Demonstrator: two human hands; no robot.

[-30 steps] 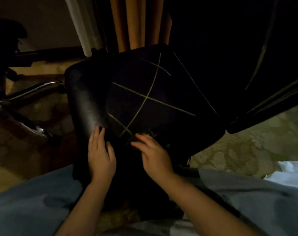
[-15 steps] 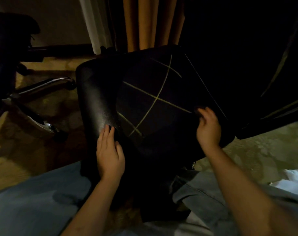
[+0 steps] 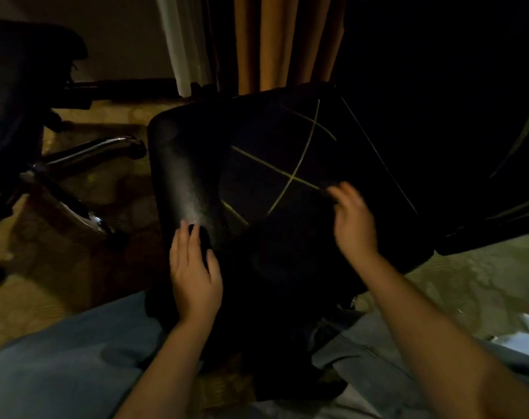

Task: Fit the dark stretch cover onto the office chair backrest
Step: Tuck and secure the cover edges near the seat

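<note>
Your dark stretch fabric cover with thin yellow lines (image 3: 281, 152) lies over the middle and right of the black padded office chair backrest (image 3: 184, 179), which leans tilted in front of your knees. A glossy strip of the backrest on the left is bare. Your left hand (image 3: 195, 270) sits at the lower end of that strip, fingers curled round a dark fold that looks like the cover's hem. Your right hand (image 3: 355, 222) is on the cover beside a yellow line, but it is blurred, so I cannot tell whether it pinches the cloth. The step appears to be working the hem leftward over the bare edge. Anchor the fitted side with your right hand, pull with the left in short stretches, and watch that the fabric doesn't bunch.
</note>
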